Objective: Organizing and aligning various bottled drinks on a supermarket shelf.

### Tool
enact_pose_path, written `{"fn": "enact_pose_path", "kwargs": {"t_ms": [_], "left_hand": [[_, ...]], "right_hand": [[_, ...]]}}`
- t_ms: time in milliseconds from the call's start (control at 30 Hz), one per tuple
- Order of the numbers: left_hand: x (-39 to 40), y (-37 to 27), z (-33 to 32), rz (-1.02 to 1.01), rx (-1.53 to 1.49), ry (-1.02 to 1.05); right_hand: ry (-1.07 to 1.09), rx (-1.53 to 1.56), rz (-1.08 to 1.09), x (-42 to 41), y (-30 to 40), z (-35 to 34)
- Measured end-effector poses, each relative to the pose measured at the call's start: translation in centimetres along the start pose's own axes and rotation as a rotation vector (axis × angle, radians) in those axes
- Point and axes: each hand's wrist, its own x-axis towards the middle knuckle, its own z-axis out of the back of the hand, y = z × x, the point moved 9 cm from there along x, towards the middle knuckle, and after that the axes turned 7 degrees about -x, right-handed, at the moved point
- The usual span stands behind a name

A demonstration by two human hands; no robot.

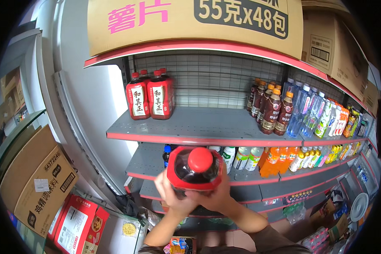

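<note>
Between both hands I hold a large dark drink bottle [195, 170] with a red cap and a red label, seen from above. My left hand [170, 192] wraps its left side, and my right hand [220, 193] grips its right side. The bottle is in front of the shelf edge [190, 139]. Beyond it, on the grey upper shelf [203, 122], several bottles with matching red labels and caps [150, 98] stand upright together at the left end. The lower parts of my held bottle are hidden by its own shoulder and my hands.
Brown-capped bottles [273, 111] and clear blue bottles [304, 111] stand farther right. Orange drinks [279, 155] line the shelf below. A carton [193, 25] rests on the top shelf, overhanging the view. Cardboard boxes [47, 190] and a red carton [74, 225] are at lower left.
</note>
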Motion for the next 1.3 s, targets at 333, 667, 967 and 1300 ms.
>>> {"fn": "enact_pose_path", "kwargs": {"t_ms": [333,667,967,1300], "left_hand": [[9.9,8.7,-9.2,0.101,-0.294,0.266],[20.8,24.2,-13.1,0.222,0.594,0.060],[18.7,19.6,-11.7,0.089,0.194,0.008],[11.9,5.3,-6.1,-0.153,-0.108,-0.160]], "right_hand": [[-0.481,0.263,-0.117,-7.5,-8.3,11.8],[-0.295,-0.157,-0.043,-12.0,-10.2,15.7],[-0.196,-0.023,-0.210,-6.2,-12.7,14.1],[-0.270,-0.286,-0.124,5.5,-15.2,15.8]]}}
